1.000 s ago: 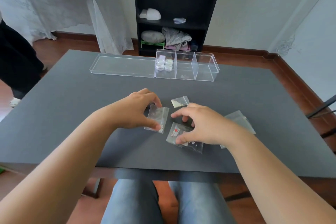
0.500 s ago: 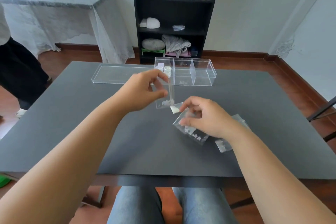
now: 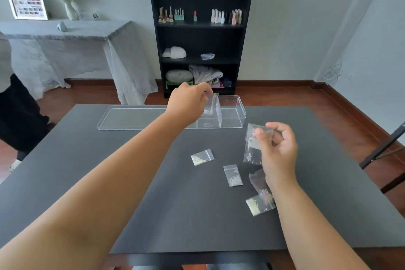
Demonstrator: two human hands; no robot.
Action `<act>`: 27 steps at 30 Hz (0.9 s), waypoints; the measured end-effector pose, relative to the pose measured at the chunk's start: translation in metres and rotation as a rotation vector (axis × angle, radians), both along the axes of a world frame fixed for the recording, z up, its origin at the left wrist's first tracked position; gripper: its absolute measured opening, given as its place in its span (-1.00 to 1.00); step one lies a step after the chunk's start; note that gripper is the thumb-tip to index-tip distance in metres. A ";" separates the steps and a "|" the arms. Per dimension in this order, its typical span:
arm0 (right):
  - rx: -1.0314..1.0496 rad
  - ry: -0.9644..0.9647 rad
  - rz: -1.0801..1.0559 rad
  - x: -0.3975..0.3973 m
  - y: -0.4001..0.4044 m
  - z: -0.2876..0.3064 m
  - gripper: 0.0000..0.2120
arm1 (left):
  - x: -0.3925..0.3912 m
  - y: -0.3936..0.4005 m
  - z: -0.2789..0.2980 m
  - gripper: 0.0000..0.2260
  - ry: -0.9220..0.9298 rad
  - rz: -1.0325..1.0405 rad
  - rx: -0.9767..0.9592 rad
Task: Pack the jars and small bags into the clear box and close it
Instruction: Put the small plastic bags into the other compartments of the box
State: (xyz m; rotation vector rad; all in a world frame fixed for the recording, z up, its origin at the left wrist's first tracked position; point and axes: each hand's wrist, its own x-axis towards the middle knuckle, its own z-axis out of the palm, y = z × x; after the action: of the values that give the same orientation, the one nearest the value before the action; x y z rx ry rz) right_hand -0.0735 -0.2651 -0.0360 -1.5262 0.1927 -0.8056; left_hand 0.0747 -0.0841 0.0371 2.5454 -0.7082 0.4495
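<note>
Nearest to me, on the dark table (image 3: 92, 182), lie the small bags that are not packed. Two of them overlap beside my right forearm: a bag with yellowish content (image 3: 255, 205) and a longer bag with pale beads (image 3: 260, 184) that partly goes under my wrist. A little farther lies one narrow bag (image 3: 233, 175), flat and alone, and to its left, apart from it, another bag with shiny flakes (image 3: 202, 157).

My right hand (image 3: 278, 149) is above the table, and its fingers are pinched together on a clear bag of small beads (image 3: 252, 149), which hangs down from my thumb and does not touch the table.

Farther, my left hand (image 3: 188, 105) is stretched over the clear box (image 3: 232, 116). Its fingers are closed on the top edge of one more bag (image 3: 211, 105), which hangs down into the middle compartment, beside the divider. I cannot tell if it touches the bottom. The right compartment looks empty; my hand hides the left one, so I cannot see the jars. The clear lid (image 3: 135, 117) lies flat on the table, left of the box.
</note>
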 end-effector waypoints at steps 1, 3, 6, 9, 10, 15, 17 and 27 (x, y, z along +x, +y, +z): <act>-0.036 0.006 0.001 0.000 0.001 0.000 -0.85 | 0.003 -0.002 -0.002 -0.76 -0.014 0.013 -0.017; -0.113 0.025 0.001 0.001 0.002 -0.002 -0.86 | 0.009 -0.007 -0.005 -0.73 -0.013 0.034 -0.028; -0.176 0.033 -0.001 0.002 0.002 -0.002 -0.86 | 0.015 -0.012 -0.012 -0.69 0.012 0.052 0.021; -0.158 0.020 -0.005 0.002 0.003 -0.001 -0.87 | 0.022 -0.013 -0.018 -0.69 0.075 0.068 -0.031; -0.129 0.019 -0.004 0.001 0.004 -0.001 -0.86 | 0.023 -0.014 -0.019 -0.68 0.102 0.073 -0.058; -0.126 0.048 -0.023 0.001 0.003 -0.001 -0.91 | 0.032 -0.018 -0.023 -0.74 0.111 0.116 -0.176; -0.140 0.059 -0.018 0.002 0.003 -0.002 -0.92 | 0.033 -0.020 -0.024 -0.75 0.123 0.110 -0.177; -0.172 0.059 -0.010 0.006 0.001 -0.004 -0.82 | 0.030 -0.015 -0.033 -0.78 0.043 0.110 0.122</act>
State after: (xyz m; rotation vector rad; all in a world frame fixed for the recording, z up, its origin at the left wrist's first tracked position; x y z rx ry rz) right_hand -0.0679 -0.2637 -0.0397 -1.7131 0.1783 -0.8024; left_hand 0.1046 -0.0994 0.0041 2.7103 -0.5988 0.3976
